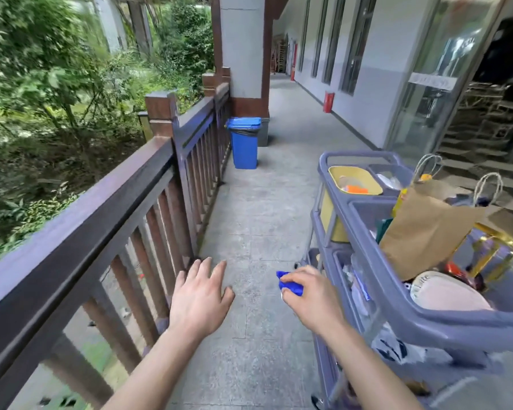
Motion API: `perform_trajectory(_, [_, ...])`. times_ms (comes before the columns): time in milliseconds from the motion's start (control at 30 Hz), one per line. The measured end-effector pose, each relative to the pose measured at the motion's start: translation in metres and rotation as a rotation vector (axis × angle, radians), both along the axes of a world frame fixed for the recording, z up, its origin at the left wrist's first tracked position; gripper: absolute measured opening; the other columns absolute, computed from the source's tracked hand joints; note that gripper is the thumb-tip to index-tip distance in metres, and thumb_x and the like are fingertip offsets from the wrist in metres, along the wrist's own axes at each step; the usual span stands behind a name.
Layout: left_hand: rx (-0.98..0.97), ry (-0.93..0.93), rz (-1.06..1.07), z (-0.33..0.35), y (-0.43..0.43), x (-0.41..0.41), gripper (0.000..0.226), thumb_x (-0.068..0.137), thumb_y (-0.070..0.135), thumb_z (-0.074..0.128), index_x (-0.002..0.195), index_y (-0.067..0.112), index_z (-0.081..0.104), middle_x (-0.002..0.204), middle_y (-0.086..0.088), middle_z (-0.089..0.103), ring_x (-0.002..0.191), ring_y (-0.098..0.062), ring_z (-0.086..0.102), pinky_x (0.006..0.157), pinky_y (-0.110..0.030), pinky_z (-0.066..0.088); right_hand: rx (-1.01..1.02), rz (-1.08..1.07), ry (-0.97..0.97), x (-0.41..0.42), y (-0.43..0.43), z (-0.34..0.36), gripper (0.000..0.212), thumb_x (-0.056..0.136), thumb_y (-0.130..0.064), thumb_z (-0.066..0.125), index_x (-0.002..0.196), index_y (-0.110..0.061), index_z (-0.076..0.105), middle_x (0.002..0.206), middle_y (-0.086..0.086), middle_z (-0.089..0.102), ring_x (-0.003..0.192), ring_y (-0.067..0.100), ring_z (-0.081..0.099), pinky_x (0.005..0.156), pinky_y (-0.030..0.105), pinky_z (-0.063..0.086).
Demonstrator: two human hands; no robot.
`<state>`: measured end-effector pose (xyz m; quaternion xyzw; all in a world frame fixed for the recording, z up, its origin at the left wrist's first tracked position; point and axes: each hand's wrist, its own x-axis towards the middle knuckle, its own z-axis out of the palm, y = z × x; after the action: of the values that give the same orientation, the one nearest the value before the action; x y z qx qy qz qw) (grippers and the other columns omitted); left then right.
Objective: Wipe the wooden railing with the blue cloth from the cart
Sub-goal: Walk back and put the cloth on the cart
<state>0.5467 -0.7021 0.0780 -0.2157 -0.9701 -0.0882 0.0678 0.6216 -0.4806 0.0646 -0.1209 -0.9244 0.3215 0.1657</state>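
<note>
Our right hand (307,294) fingers clench the blue cloth (290,284); left hand (200,297) spread, empty. We should press it flat along the railing (80,229) to our left.

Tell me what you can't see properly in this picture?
- Blue cloth: head view, mostly bunched inside the right hand.
- Cart: cut off by the right and bottom edges.
- Paper bag contents: hidden by its sides.
- Yellow bin contents: blurred.

The wooden railing (80,220) at my left shines dark and glossy; my cart (397,294) is smooth grey plastic, its bag (427,229) matt brown paper, over rough concrete floor (255,232).
</note>
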Motion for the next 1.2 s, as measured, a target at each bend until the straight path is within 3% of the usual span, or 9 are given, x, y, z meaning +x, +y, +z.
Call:
perform_trajectory(133, [0.008,0.01,-0.033,-0.004,0.034,-0.05,0.055,0.098,0.047,0.042,0.148,0.024,0.04,0.152,-0.002,0.042,0.144,-0.023,0.032,0.117,-0.043,0.029,0.005,-0.046,-0.005,-0.043,0.033,-0.008,0.02,0.075,-0.031,0.065,0.093,-0.035,0.072,0.092,-0.021,0.057,0.088,0.003,0.058,0.072,0.023,0.046])
perform_trajectory(300, [0.007,0.0,-0.098,-0.012,0.07,-0.136,0.056,0.099,0.047,0.039,0.151,0.026,0.036,0.154,-0.001,0.039,0.146,-0.021,0.028,0.117,-0.044,0.028,0.016,-0.113,-0.006,-0.112,0.064,-0.011,0.02,0.075,-0.029,0.066,0.094,-0.034,0.073,0.094,-0.016,0.06,0.089,0.008,0.059,0.073,0.026,0.047])
perform_trajectory(500, [0.01,0.002,-0.246,-0.011,0.117,-0.253,0.054,0.098,0.047,0.04,0.147,0.026,0.04,0.153,-0.003,0.042,0.143,-0.023,0.033,0.117,-0.047,0.029,-0.002,-0.271,0.005,-0.196,0.096,-0.008,0.019,0.078,-0.029,0.065,0.095,-0.034,0.072,0.095,-0.018,0.06,0.088,0.002,0.057,0.069,0.016,0.042])
perform_trajectory(667, [0.013,-0.005,-0.389,-0.009,0.16,-0.332,0.055,0.098,0.047,0.043,0.149,0.026,0.04,0.155,-0.007,0.041,0.142,-0.028,0.037,0.117,-0.046,0.03,-0.016,-0.419,-0.006,-0.25,0.124,-0.003,0.019,0.077,-0.027,0.066,0.094,-0.034,0.073,0.093,-0.018,0.058,0.088,0.007,0.058,0.074,0.028,0.048])
perform_trajectory(767, [0.033,-0.017,-0.458,-0.007,0.19,-0.364,0.055,0.099,0.045,0.044,0.15,0.025,0.039,0.155,-0.007,0.041,0.142,-0.028,0.037,0.117,-0.047,0.031,0.008,-0.489,-0.013,-0.27,0.144,-0.002,0.02,0.077,-0.026,0.068,0.095,-0.032,0.073,0.097,-0.014,0.061,0.088,0.009,0.059,0.068,0.024,0.044])
perform_trajectory(933, [0.06,-0.038,-0.563,-0.012,0.254,-0.405,0.053,0.099,0.043,0.045,0.149,0.026,0.039,0.156,-0.007,0.039,0.143,-0.027,0.035,0.118,-0.047,0.028,-0.032,-0.593,0.0,-0.294,0.191,-0.006,0.018,0.076,-0.031,0.069,0.093,-0.034,0.073,0.1,-0.013,0.063,0.085,0.011,0.061,0.071,0.03,0.048])
perform_trajectory(1200, [0.041,-0.056,-0.694,-0.029,0.376,-0.454,0.054,0.099,0.044,0.044,0.15,0.025,0.039,0.158,-0.007,0.038,0.144,-0.028,0.033,0.119,-0.051,0.029,-0.076,-0.714,0.049,-0.324,0.284,-0.026,0.02,0.074,-0.022,0.069,0.091,-0.032,0.073,0.097,-0.014,0.063,0.084,0.011,0.063,0.074,0.031,0.049])
